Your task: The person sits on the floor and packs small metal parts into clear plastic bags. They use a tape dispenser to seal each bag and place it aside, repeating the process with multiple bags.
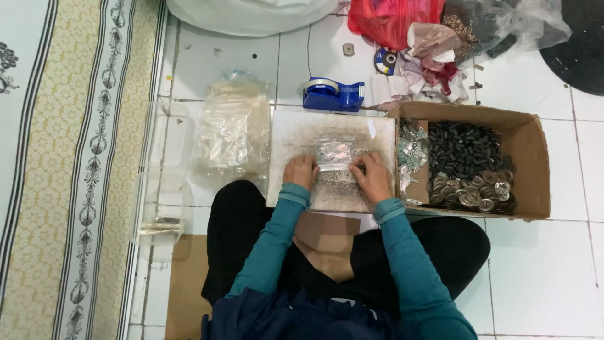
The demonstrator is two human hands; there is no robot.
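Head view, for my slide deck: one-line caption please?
Both hands, left and right, hold a small clear bag over a white board.

On the board [296, 129] before me my hands flank a small bag [335, 153], with the cardboard box [528, 157] at three o'clock, tape dispenser [333, 94] at twelve, bag stack [231, 129] at ten.

A small clear plastic bag [335, 153] lies flat near the middle of the white board [296, 132], closer to its near edge. Shiny little metal pieces show through it. Both side edges are pinched down.
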